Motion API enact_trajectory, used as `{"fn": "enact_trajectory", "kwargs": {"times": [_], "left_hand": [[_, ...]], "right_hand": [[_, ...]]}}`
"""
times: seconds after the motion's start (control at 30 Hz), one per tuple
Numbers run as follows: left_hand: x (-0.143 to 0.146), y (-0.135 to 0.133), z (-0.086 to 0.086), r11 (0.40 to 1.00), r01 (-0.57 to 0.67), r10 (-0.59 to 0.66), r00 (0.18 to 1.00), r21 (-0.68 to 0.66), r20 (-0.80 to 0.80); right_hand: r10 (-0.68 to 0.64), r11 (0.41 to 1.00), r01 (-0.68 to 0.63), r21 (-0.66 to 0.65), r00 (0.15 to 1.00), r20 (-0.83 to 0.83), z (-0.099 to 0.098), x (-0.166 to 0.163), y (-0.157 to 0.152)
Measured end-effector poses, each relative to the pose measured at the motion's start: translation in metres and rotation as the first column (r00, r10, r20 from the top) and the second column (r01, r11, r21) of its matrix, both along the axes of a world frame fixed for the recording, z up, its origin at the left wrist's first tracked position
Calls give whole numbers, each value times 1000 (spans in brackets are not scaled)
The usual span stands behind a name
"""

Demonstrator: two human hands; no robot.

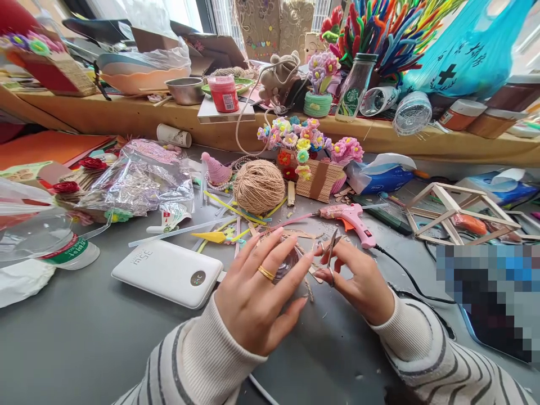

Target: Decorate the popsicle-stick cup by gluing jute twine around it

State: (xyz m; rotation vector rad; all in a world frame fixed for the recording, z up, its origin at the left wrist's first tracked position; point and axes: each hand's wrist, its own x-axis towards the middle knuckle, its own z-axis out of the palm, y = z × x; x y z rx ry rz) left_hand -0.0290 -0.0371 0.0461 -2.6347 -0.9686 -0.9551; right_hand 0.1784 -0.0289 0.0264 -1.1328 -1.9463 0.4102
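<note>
Left hand point(262, 295), fingers apart, half hides a clear thing point(289, 265); right hand point(359, 281) clamped on scissors point(332, 251); green pot point(317, 106) holds purple flowers point(324, 68); shelf point(211, 130) edge bounds counter point(84, 332) behind

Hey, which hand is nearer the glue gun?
Right. The right hand is just in front of the glue gun; the left hand is farther off, to its left.

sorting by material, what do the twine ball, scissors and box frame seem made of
Twine ball: probably jute, matte and tan, with coarse strands. Scissors: likely steel, given their silvery sheen. Box frame: apparently unpainted wood, pale and dull, in slim sticks.
</note>
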Motion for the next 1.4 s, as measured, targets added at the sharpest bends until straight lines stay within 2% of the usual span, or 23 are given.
{"fn": "enact_trajectory", "kwargs": {"times": [0.27, 0.47, 0.7, 0.83, 0.97, 1.13, 1.27, 1.4], "left_hand": [[-2, 8, -2, 995, 57, -58, 998, -84, -8], [-6, 18, 6, 993, 87, -93, 992, -77, -81], [-10, 16, 9, 977, 136, -154, 982, -161, -105], [-8, 19, 13, 980, 147, -161, 981, -137, -105], [-5, 29, 15, 978, 151, -154, 988, -143, -9], [-6, 42, 8, 972, 97, -62, 984, -214, 167], [-9, 45, 0, 947, 127, -35, 955, -297, 296], [-7, 44, -8, 948, 177, -58, 914, -266, 402]], "right_hand": [[27, 999, -26, -26, 1000, 17, 3, 8, 5], [29, 999, -29, -15, 1000, 4, 5, 10, 8], [29, 999, -28, -26, 999, 26, 3, 12, 10], [-6, 1000, 7, -15, 998, 64, 0, 16, 14], [-55, 998, 56, -8, 994, 90, -3, 20, 17], [-96, 995, 93, 27, 986, 140, -5, 21, 17], [-93, 992, 75, 97, 977, 193, -8, 19, 16], [-92, 980, 45, 192, 966, 243, -13, 19, 15]]}}
